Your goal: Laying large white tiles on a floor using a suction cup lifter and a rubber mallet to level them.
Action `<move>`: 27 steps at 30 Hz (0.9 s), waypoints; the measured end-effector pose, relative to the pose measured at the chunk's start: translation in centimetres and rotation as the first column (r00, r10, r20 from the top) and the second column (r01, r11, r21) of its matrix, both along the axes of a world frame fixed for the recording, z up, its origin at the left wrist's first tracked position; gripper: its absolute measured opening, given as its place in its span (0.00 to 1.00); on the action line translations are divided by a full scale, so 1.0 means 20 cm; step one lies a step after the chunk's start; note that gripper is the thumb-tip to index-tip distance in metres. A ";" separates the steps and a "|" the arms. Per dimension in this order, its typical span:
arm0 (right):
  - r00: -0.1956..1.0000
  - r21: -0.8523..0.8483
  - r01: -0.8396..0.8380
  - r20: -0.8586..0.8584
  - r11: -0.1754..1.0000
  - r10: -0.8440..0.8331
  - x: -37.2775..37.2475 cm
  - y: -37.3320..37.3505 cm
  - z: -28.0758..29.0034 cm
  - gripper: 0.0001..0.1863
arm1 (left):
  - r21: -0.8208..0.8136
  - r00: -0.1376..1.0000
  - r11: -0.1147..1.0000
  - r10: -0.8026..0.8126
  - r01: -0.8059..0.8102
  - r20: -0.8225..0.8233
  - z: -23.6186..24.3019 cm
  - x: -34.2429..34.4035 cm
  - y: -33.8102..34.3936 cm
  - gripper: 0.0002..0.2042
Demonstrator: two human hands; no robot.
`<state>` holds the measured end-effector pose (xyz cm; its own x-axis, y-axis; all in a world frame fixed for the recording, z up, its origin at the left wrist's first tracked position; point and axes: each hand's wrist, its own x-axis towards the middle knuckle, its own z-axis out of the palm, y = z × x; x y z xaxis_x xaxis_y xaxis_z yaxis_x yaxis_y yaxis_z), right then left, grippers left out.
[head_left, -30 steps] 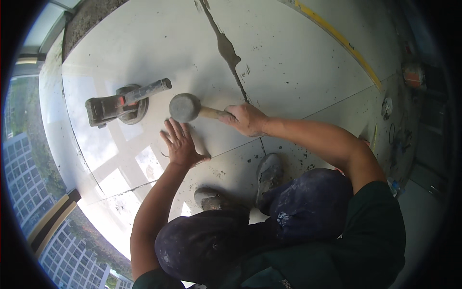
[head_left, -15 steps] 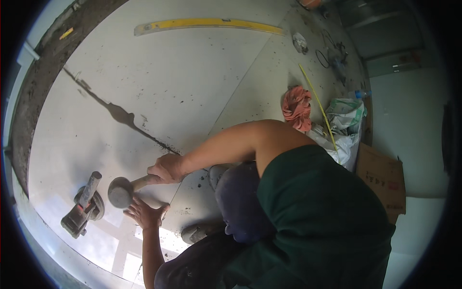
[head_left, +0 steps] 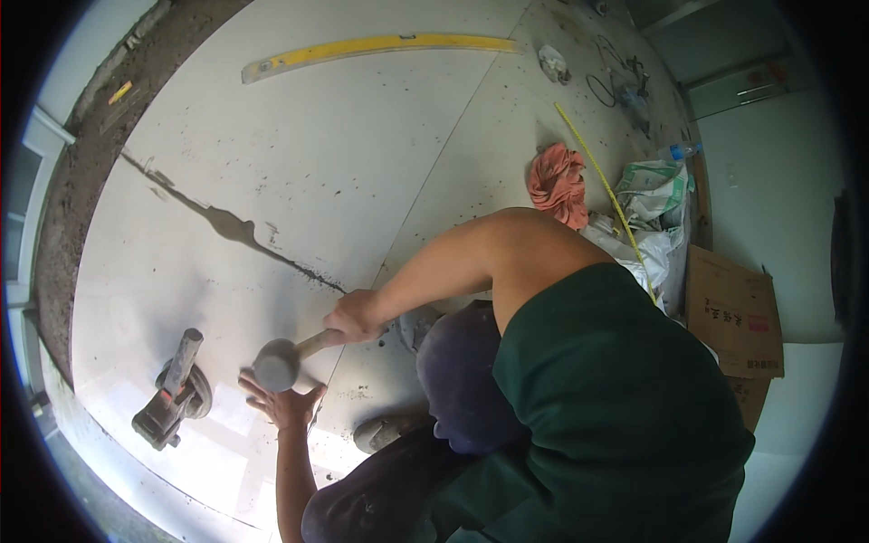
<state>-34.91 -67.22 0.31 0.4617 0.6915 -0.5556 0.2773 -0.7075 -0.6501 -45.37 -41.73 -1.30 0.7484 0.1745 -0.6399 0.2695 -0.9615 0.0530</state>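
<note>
My right hand (head_left: 356, 316) is wrapped round the wooden handle of a mallet (head_left: 277, 365) with a round grey head. The mallet head hangs over the fingers of my left hand and partly covers them. With fingers spread, my left hand (head_left: 290, 410) rests on a large pale floor tile (head_left: 335, 118), close to the seam beside my knee. To the left of that hand stands a suction-cup lifter (head_left: 174, 395) with a thick grey handle and a round dusty cup. A wet, dirty streak (head_left: 231, 224) crosses the tiles beyond the mallet.
Farther off lies a yellow spirit level (head_left: 380, 52). At right are a crumpled red cloth (head_left: 558, 185), a yellow measuring strip (head_left: 605, 185), white and green bags (head_left: 654, 192), and a cardboard box (head_left: 733, 312). Bare soil (head_left: 86, 172) runs along the tiles' left edge.
My right hand and the mallet have shifted to the right, bringing the head over my left hand's fingers. My left hand stays spread on the tile. The view has turned slightly.
</note>
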 end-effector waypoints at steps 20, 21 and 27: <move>0.647 -0.185 0.614 0.674 0.767 -0.356 0.70 -1.13 0.28 0.21 | 0.090 0.982 0.988 0.139 -0.128 -0.126 -0.15 0.04 0.02 0.81; 0.626 -0.218 0.682 0.668 0.698 -0.402 0.71 -1.30 0.25 0.20 | 0.070 0.984 0.991 0.126 -0.118 -0.125 -0.12 0.05 0.01 0.82; 0.513 -0.124 0.740 0.740 0.661 -0.435 0.44 -2.34 0.11 0.16 | 0.197 0.991 0.980 0.032 -0.006 -0.127 -0.05 -0.19 0.09 0.71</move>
